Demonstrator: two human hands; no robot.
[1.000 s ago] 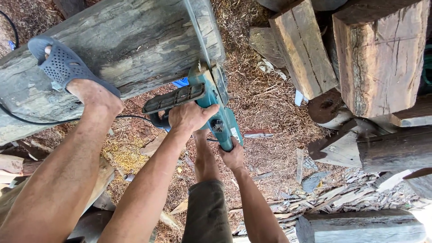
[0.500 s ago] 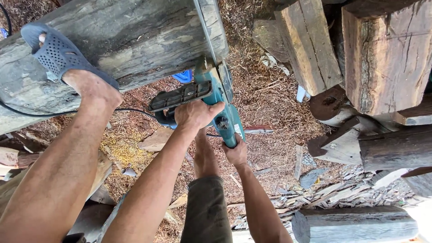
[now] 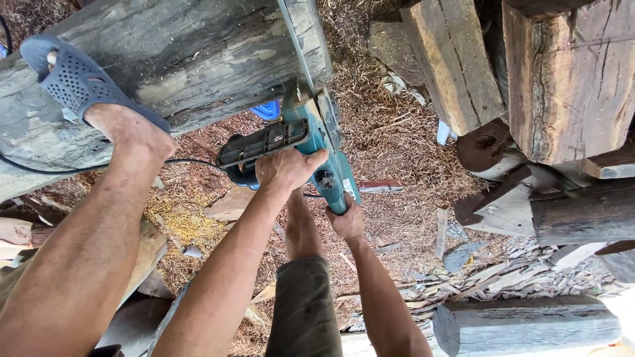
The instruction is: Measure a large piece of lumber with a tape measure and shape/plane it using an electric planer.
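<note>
The left hand (image 3: 286,170) gripped the front handle of a teal electric chainsaw (image 3: 311,149), and the right hand (image 3: 345,221) clasped its rear grip. Its bar stood in a big weathered grey log (image 3: 192,59), which a foot in a blue perforated sandal (image 3: 76,82) pressed upon, above sawdust-strewn ground (image 3: 397,145).

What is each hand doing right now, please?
Left hand: closed on the front handle of the teal chainsaw.
Right hand: closed on the chainsaw's rear grip.
</note>
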